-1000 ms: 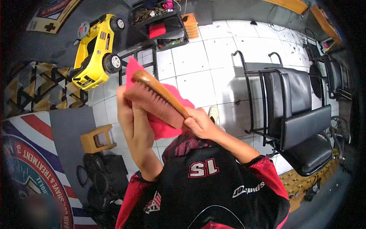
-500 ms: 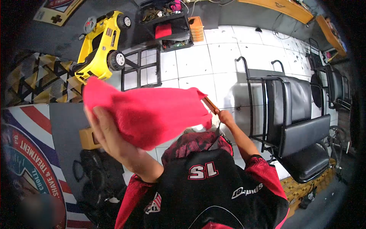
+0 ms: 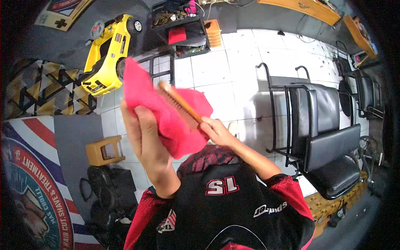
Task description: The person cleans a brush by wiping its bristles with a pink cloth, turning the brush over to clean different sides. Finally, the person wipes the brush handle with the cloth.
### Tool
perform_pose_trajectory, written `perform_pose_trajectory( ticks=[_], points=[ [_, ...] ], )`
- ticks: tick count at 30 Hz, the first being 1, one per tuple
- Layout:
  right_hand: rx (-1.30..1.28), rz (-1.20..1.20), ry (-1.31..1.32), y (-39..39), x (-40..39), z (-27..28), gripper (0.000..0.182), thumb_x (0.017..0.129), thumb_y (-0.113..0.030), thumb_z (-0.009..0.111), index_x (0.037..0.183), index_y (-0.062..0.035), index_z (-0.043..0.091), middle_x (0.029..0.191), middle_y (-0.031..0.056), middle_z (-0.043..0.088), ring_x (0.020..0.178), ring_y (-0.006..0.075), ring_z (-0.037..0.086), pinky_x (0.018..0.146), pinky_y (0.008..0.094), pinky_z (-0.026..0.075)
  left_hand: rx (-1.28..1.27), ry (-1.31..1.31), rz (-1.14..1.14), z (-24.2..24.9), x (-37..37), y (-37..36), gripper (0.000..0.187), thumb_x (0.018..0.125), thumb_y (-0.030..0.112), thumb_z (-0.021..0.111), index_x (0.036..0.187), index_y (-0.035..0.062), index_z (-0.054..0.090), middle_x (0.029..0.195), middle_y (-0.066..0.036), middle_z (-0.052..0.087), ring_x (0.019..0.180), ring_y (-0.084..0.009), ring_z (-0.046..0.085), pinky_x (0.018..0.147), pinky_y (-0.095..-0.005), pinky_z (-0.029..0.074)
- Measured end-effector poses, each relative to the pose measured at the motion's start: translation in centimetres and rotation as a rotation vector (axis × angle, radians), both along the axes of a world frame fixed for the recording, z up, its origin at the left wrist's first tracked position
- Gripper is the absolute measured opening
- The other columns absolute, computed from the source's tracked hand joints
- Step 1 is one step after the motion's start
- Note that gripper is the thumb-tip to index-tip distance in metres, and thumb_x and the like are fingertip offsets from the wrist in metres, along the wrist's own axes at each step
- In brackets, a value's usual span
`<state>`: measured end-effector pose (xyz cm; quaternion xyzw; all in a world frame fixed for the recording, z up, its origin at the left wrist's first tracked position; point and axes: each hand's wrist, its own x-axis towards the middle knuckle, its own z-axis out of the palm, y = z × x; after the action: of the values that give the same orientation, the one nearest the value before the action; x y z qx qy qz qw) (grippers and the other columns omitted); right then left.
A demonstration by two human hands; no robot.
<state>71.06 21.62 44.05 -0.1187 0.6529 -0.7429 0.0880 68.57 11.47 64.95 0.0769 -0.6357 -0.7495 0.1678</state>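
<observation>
A red cloth (image 3: pixel 168 121) is gripped in my left hand (image 3: pixel 148 137), its thumb pressed over the front and one corner standing up above the fingers. My right hand (image 3: pixel 216 131) has its fingers wrapped around the handle end of a brown wooden brush (image 3: pixel 185 107). The brush slants up and left across the cloth, overlapping it in this view. A row of short dark bristles runs along its lower side, and its far tip is slightly blurred by motion.
A yellow toy car (image 3: pixel 109 54) and a black shelf (image 3: pixel 193 35) stand ahead on the left. Black-framed padded chairs (image 3: pixel 329 112) stand to the right on the white tile floor (image 3: pixel 246 46). A tan stool (image 3: pixel 104 150) is at the left, near a round barber sign (image 3: pixel 39 187).
The cloth, earlier stretched out between both hands, is now gathered nearer my left hand. My right hand has moved left and the brush shows uncovered across the cloth.
</observation>
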Motion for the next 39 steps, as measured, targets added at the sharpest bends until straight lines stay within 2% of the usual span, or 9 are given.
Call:
perform_pose_trajectory(
  ticks=[2,9,12,15,20,24,29,31,39],
  points=[
    [0.439,-0.008,0.019,0.7,-0.9,-4.5,0.032,0.088,-0.035,0.047,0.089,-0.0052,0.057,0.07,0.0185,0.058,0.063,0.036,0.058,0.058,0.0415,0.046,0.002,-0.001,0.095,0.8,0.5,-0.3,0.042,0.092,0.023,0.046,0.128,0.005,0.036,0.109,-0.009,0.051,0.091,-0.0134,0.052,0.08,-0.0273,0.044],
    [1.169,0.119,-0.475,8.1,6.1,-28.3,0.054,0.083,-0.051,0.042,0.085,-0.0019,0.064,0.082,0.025,0.06,0.079,0.0404,0.058,0.071,0.0456,0.047,-0.175,0.245,0.211,-0.9,1.1,-5.4,0.043,0.093,0.022,0.043,0.129,0.0003,0.034,0.117,-0.018,0.048,0.095,-0.0198,0.056,0.08,-0.0324,0.05],
    [1.2,0.033,-0.518,9.6,7.8,-28.0,0.055,0.086,-0.046,0.041,0.079,0.0041,0.063,0.077,0.0287,0.058,0.078,0.0418,0.058,0.068,0.0477,0.046,-0.767,0.369,0.392,0.1,1.7,-4.3,0.041,0.093,0.017,0.041,0.128,-0.0021,0.034,0.119,-0.018,0.046,0.1,-0.0227,0.054,0.081,-0.0326,0.05],
    [0.975,-0.136,-0.46,8.8,5.4,-23.4,0.068,0.087,-0.053,0.035,0.067,0.0069,0.059,0.07,0.028,0.058,0.068,0.0399,0.059,0.058,0.0462,0.043,-0.43,0.162,0.259,1.0,1.1,-3.2,0.04,0.091,0.016,0.04,0.127,-0.0026,0.037,0.121,-0.019,0.046,0.104,-0.0256,0.051,0.086,-0.0362,0.045],
    [-0.065,-0.306,-0.338,2.4,0.4,-1.8,0.04,0.095,-0.035,0.031,0.072,-0.0051,0.047,0.056,-0.0029,0.038,0.048,0.0068,0.034,0.044,0.023,0.031,0.189,0.028,-0.183,-0.4,-0.3,-1.5,0.026,0.091,0.013,0.044,0.115,0.0025,0.041,0.093,-0.005,0.053,0.081,-0.0096,0.053,0.071,-0.0231,0.043],
    [-0.219,-0.119,0.023,0.2,1.1,5.9,0.04,0.095,-0.033,0.028,0.092,-0.0001,0.05,0.069,0.0034,0.054,0.059,0.0134,0.051,0.05,0.0277,0.039,0.196,-0.025,-0.372,-1.9,-1.4,-1.3,0.027,0.091,0.015,0.045,0.116,0.0066,0.038,0.096,-0.005,0.052,0.084,-0.0121,0.051,0.076,-0.0288,0.044],
    [0.348,0.056,-0.022,0.9,-0.3,-0.6,0.036,0.093,-0.031,0.036,0.106,-0.001,0.051,0.074,0.0189,0.06,0.075,0.035,0.059,0.068,0.0403,0.046,0.147,0.087,-0.271,-1.3,-1.5,-1.7,0.019,0.093,0.016,0.043,0.108,0.0058,0.039,0.087,-0.003,0.052,0.073,-0.0067,0.049,0.066,-0.0212,0.043],
    [0.69,0.023,0.021,1.4,0.3,-9.6,0.034,0.091,-0.032,0.039,0.084,-0.001,0.051,0.064,0.0222,0.054,0.061,0.0403,0.052,0.056,0.0448,0.042,0.126,0.148,-0.194,-0.3,-1.2,-1.7,0.02,0.093,0.019,0.043,0.109,0.0071,0.039,0.087,-0.003,0.052,0.073,-0.0074,0.051,0.065,-0.0213,0.043],
    [1.071,0.063,-0.453,6.2,5.0,-22.8,0.056,0.09,-0.045,0.03,0.081,0.0004,0.062,0.081,0.0292,0.058,0.081,0.0414,0.057,0.073,0.0471,0.044,0.302,0.075,-0.192,-1.3,-1.3,-3.2,0.024,0.092,0.02,0.044,0.114,0.0108,0.038,0.099,-0.005,0.05,0.087,-0.0127,0.052,0.075,-0.028,0.044]
  ],
)
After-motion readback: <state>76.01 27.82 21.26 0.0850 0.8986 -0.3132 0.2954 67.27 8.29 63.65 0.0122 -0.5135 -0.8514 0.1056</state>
